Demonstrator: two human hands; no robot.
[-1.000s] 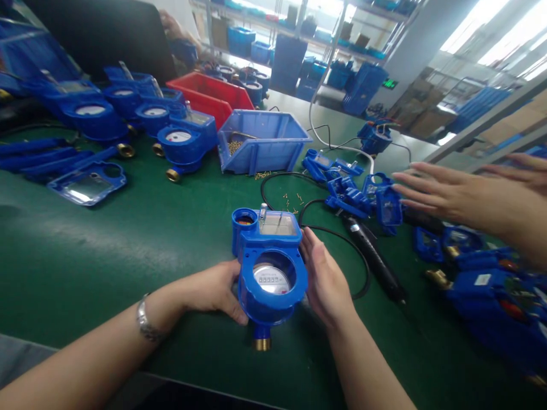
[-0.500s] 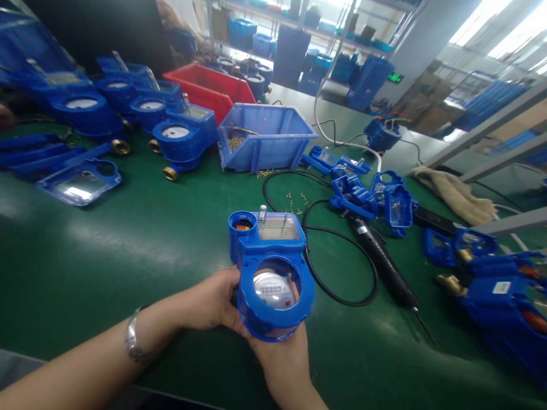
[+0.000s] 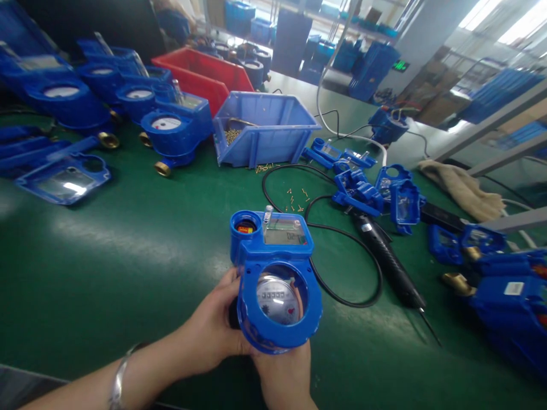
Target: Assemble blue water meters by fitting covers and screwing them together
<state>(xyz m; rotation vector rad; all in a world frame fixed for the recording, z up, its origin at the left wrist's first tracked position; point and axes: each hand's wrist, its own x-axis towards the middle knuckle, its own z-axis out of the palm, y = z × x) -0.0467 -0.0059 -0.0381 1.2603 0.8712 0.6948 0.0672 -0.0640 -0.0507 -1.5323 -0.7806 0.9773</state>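
Note:
A blue water meter is held up over the green table, its round dial and small display facing me. My left hand is closed around its left side, with a silver bracelet on the wrist. Below the meter, my right hand grips its underside; most of its fingers are hidden behind the housing. Digits now show on the display. An open round socket at the meter's top left has something orange inside.
A black electric screwdriver with a coiled cable lies at right. Brass screws are scattered before a blue bin. Behind it is a red bin. Several meters stand at left; blue covers lie at right.
The meter has tipped slightly and shifted a little to the right in view, with both hands still on it. Digits have become visible on its display. The camera view has shifted slightly.

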